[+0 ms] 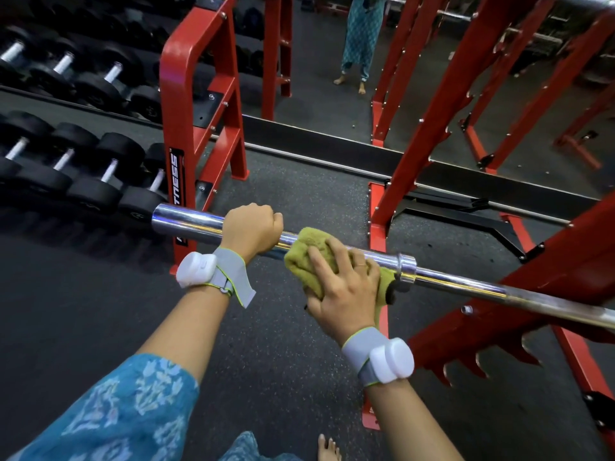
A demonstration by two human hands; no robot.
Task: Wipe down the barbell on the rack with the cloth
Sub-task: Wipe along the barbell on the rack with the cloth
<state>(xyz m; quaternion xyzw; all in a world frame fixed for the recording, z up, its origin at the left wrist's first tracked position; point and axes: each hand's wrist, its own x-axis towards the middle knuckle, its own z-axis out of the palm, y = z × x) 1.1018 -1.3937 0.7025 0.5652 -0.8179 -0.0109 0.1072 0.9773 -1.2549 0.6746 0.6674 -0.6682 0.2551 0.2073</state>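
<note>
Looking down through the head camera, I see the left grip [251,227] fisted round the chrome barbell [189,224] at centre frame. Just beside it, the right grip [346,287] clasps the green cloth [303,247] over the bar, fingers draped on top, thumb underneath. Toward the lower right the bar crosses the red rack [439,128]. Dumbbells [93,84] line the upper left.

The chrome barbell sleeve [186,222] lies bare toward its left end, open rubber floor [283,361] beneath it. Rightward the collar [407,267] steps up, and past it the red rack's notched arm [482,327] crowds the shaft [466,282], seemingly touching it.
</note>
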